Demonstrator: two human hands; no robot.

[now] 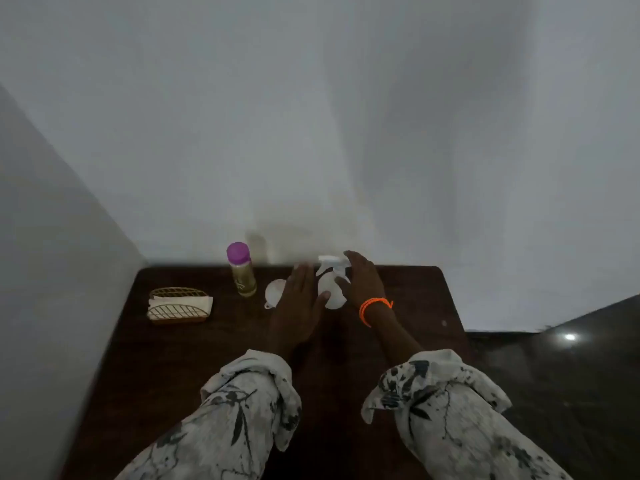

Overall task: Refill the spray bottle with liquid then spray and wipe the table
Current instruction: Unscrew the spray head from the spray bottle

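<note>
Both hands flank the white spray bottle (330,289) at the back of the dark tabletop (207,358): left hand (300,299) and right hand (362,284) have fingers straight, gripping nothing (contact's too blurry to call). Funnel (274,293) and purple-capped bottle (242,270) sit just left.

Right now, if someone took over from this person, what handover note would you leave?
Left hand: open, fingers straight, just left of the white plastic spray bottle; contact unclear.
Right hand: open, reaching around the bottle's right side, not clearly gripping.
Spray bottle stands upright at the far edge of the dark wooden table, trigger head on.
White funnel lies left of it; purple-capped clear bottle of yellowish liquid stands further left, capped.
Gold wire holder with white napkins at far left.
Done: nothing visible.
Left: open, refill, spray, wipe.
</note>
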